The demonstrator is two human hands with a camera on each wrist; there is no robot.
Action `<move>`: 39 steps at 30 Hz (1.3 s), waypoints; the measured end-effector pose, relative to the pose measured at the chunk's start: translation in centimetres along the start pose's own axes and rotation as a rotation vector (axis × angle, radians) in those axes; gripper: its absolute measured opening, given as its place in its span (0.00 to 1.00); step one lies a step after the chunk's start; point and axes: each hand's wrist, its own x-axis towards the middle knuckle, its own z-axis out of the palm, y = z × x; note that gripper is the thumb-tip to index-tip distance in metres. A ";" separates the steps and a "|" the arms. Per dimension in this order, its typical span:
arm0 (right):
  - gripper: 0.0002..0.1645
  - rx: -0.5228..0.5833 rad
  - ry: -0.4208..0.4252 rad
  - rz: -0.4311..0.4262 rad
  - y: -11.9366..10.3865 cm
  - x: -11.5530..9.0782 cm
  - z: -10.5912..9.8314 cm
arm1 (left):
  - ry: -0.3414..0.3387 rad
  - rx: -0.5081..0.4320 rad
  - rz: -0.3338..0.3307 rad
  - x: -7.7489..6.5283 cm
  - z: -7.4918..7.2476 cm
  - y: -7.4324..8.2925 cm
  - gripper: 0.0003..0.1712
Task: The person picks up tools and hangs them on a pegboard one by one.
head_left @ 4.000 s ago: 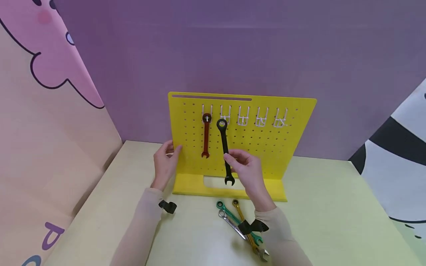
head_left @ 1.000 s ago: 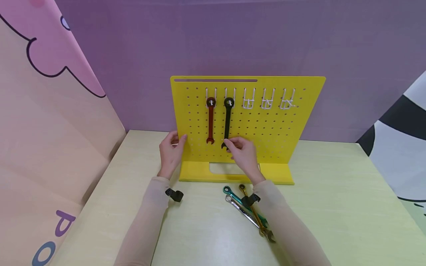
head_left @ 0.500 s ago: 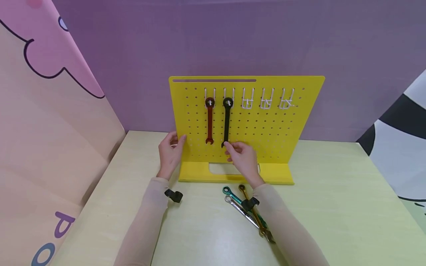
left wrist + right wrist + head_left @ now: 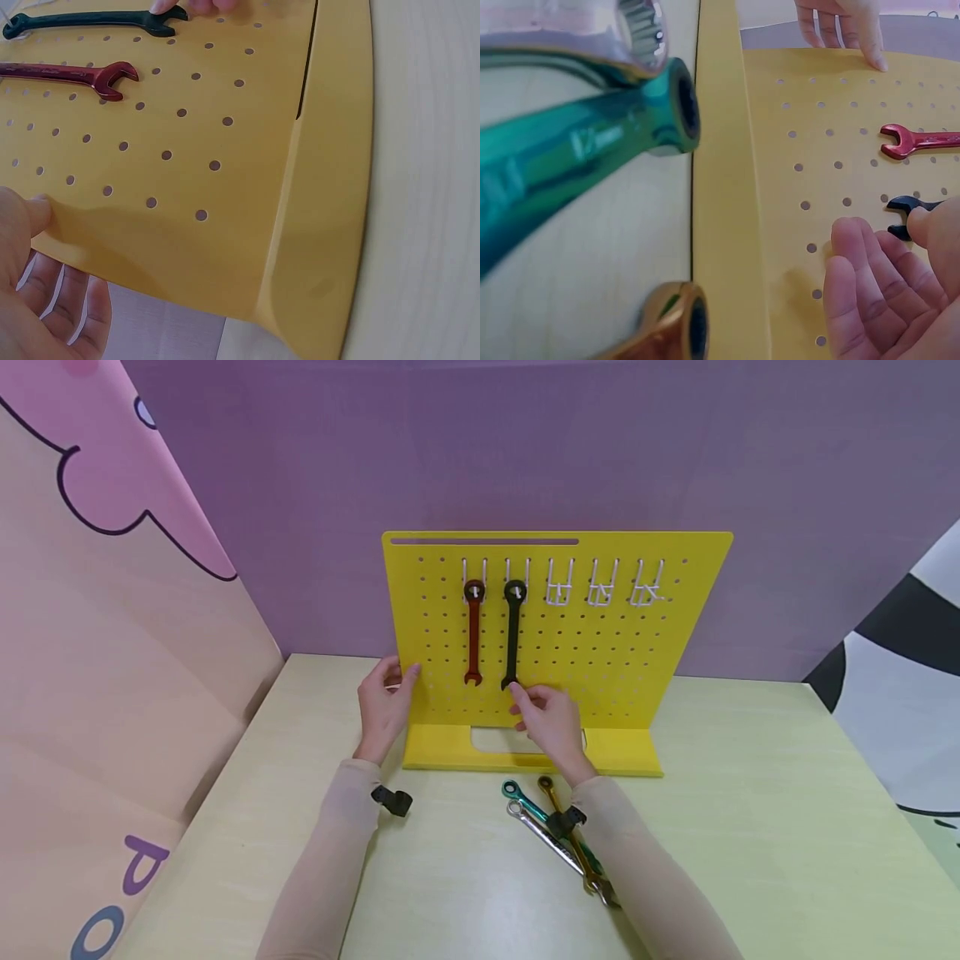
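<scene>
A big purple wall (image 4: 525,460) stands at the back. In front of it is a pale table (image 4: 757,827), and on the table stands a yellow board (image 4: 645,547) full of little holes.

The left hand (image 4: 384,702) holds the left side of the board, with its thumb on the front and its fingers behind. It was holding there four seconds ago too. The right hand (image 4: 553,720) is low on the board, its fingers loosely bent and a bit apart. Its thumb tip is at the bottom end of the black wrench (image 4: 513,635); I cannot tell how hard it touches.

Four seconds ago that hand had the black wrench in front of the board. Now the wrench hangs by its ring on the second hook, and the hand has slid lower. The red wrench (image 4: 473,635) hangs on the first hook, just as before.

Near the board's foot, a green wrench (image 4: 531,806), a gold wrench (image 4: 579,852) and a silver wrench (image 4: 551,841) lie in a crossed pile. Smallest are the white hooks (image 4: 557,602), with three more to the right of the black wrench.
</scene>
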 end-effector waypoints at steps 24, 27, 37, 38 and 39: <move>0.24 -0.078 -0.293 0.095 1.4 -3.0 -3.3 | 0.003 -0.005 -0.003 -0.1 0.0 0.1 0.16; 0.24 -0.094 -0.270 0.074 1.6 -3.5 -4.0 | 0.004 -0.002 -0.002 -0.1 0.0 0.1 0.16; 0.17 -0.092 -0.286 0.046 2.2 -5.2 -5.4 | 0.004 -0.006 0.000 -0.1 0.0 -0.1 0.16; 0.17 -0.093 -0.294 0.044 2.2 -5.4 -5.4 | 0.003 -0.009 0.000 -0.1 0.0 -0.1 0.16; 0.16 -0.100 -0.298 0.038 2.2 -5.6 -5.5 | 0.002 -0.010 0.000 -0.1 0.0 -0.1 0.16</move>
